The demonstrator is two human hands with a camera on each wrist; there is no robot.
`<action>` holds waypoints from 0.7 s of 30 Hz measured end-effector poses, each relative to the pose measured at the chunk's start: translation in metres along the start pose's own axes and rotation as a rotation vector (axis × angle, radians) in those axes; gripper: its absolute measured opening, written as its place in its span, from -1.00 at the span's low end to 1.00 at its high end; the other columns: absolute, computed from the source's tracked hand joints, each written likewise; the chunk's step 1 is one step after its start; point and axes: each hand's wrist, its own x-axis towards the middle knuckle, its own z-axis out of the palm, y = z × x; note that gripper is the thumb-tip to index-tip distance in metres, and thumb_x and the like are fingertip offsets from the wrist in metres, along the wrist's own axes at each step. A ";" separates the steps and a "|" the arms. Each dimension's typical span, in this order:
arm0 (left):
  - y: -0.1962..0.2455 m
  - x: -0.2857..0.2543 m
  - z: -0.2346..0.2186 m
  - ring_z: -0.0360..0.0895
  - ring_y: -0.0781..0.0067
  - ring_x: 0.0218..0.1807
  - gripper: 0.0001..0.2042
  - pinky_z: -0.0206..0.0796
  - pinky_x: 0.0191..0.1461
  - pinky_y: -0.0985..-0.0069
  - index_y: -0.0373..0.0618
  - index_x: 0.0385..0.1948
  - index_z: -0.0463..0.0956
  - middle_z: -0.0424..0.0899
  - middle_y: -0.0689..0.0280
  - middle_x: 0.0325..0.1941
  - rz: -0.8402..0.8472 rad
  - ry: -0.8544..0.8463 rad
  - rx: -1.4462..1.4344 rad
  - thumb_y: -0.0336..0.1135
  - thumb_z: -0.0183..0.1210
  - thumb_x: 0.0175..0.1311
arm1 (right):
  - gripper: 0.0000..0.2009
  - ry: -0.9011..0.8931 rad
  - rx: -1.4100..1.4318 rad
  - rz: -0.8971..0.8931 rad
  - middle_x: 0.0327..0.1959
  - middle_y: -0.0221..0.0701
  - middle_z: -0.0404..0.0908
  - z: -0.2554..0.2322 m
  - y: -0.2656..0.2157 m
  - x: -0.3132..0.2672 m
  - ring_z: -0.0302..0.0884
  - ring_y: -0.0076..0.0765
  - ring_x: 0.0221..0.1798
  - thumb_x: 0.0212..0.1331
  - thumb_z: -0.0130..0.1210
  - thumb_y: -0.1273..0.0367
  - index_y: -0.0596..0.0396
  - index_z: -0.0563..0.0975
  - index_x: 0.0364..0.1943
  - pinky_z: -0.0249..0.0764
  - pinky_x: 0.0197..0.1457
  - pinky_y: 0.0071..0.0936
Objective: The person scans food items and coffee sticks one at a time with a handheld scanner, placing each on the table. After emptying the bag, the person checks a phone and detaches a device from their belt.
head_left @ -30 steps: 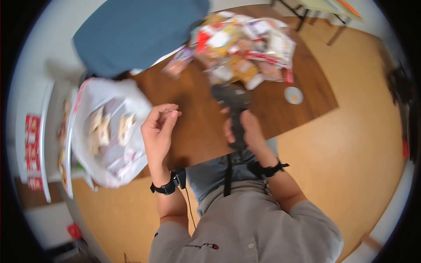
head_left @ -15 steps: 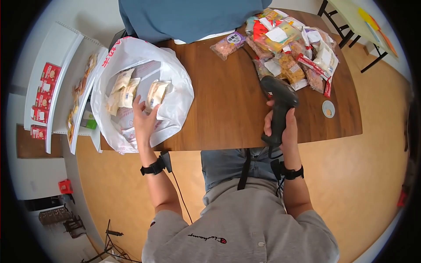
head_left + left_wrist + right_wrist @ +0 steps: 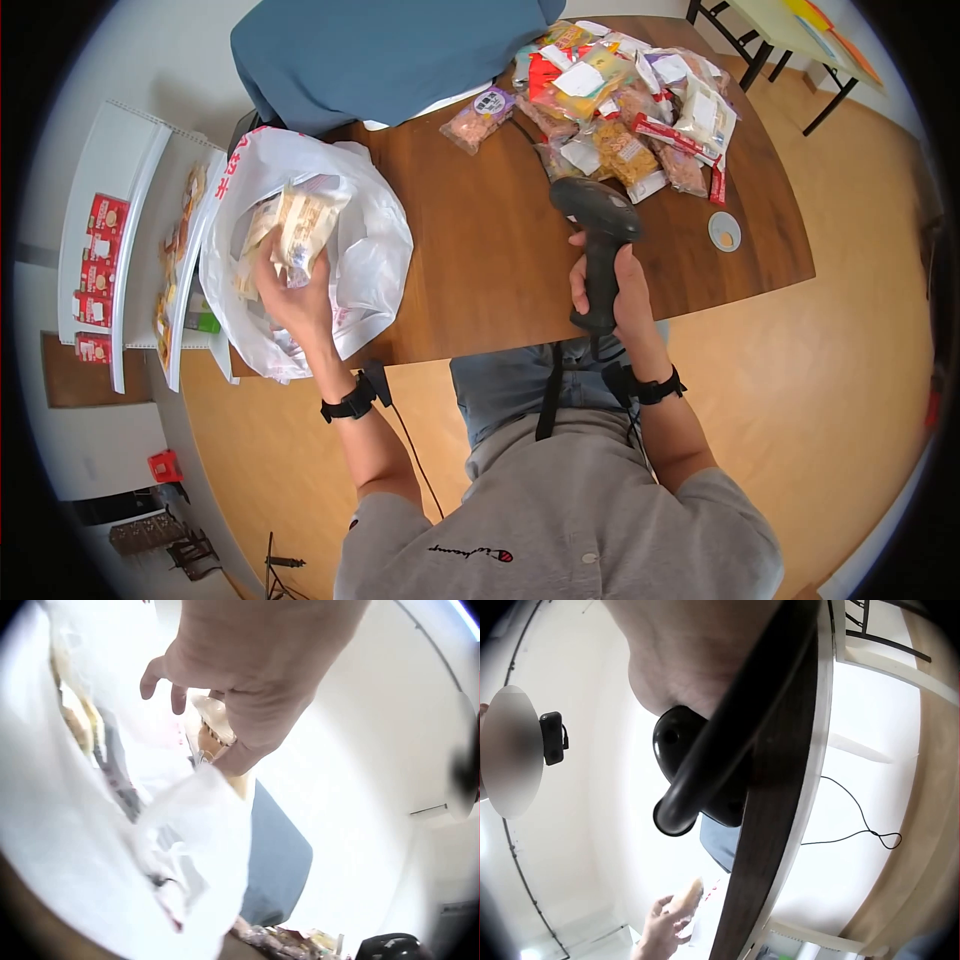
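Observation:
My left hand (image 3: 297, 303) grips a cream-coloured snack packet (image 3: 308, 220) between thumb and fingers, over the mouth of the white plastic bag (image 3: 385, 245). In the left wrist view, part of that packet (image 3: 217, 720) shows below the fingers, beside the bag's white wall (image 3: 67, 817). Another pale packet (image 3: 262, 222) lies inside the bag, partly hidden behind the held one. My right hand (image 3: 632, 300) is wrapped around the handle of a black barcode scanner (image 3: 598, 215), held over the table's front part. The scanner's handle end (image 3: 675, 742) and thick cable fill much of the right wrist view.
A pile of snack packets (image 3: 610, 140) covers the back right of the brown table (image 3: 460, 240). A single pink-and-purple packet (image 3: 478, 122) lies left of it, near a blue cloth (image 3: 380, 60). A small round dish (image 3: 724, 231) sits at the right. White shelves (image 3: 145, 220) hold red boxes (image 3: 103, 240).
The left hand moved left from over the table into the bag, took hold of a cream-coloured packet and lifted it. The right hand keeps holding the scanner.

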 end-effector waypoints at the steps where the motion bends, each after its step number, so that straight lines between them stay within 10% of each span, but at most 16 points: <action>1: 0.025 0.002 0.005 0.49 0.22 0.13 -0.47 0.44 0.08 0.21 -0.05 0.05 0.55 0.50 0.18 0.10 -0.006 -0.039 0.006 -0.44 0.39 -0.10 | -0.28 -0.017 -0.006 0.002 -0.50 -0.33 0.52 0.000 0.000 0.000 0.42 -0.54 -0.57 0.38 -0.29 -0.21 0.23 0.36 0.15 0.33 -0.47 -0.61; 6: 0.084 -0.005 0.079 0.50 0.32 -0.03 -0.46 0.48 -0.12 0.49 0.10 -0.02 0.63 0.43 0.28 0.02 0.200 -0.266 -0.067 -0.62 0.31 -0.16 | -0.28 -0.086 -0.053 0.002 -0.48 -0.35 0.52 0.000 -0.001 -0.005 0.44 -0.57 -0.55 0.36 -0.27 -0.22 0.21 0.35 0.18 0.36 -0.44 -0.62; 21: 0.134 -0.047 0.126 0.41 -0.07 0.15 -0.37 0.36 0.09 0.23 -0.04 0.03 0.53 0.39 0.05 0.13 0.443 -0.512 -0.048 -0.76 0.27 -0.26 | -0.41 -0.277 0.012 -0.004 -0.48 -0.42 0.49 -0.002 0.005 -0.011 0.41 -0.62 -0.54 0.40 -0.18 -0.12 0.16 0.39 0.11 0.35 -0.44 -0.62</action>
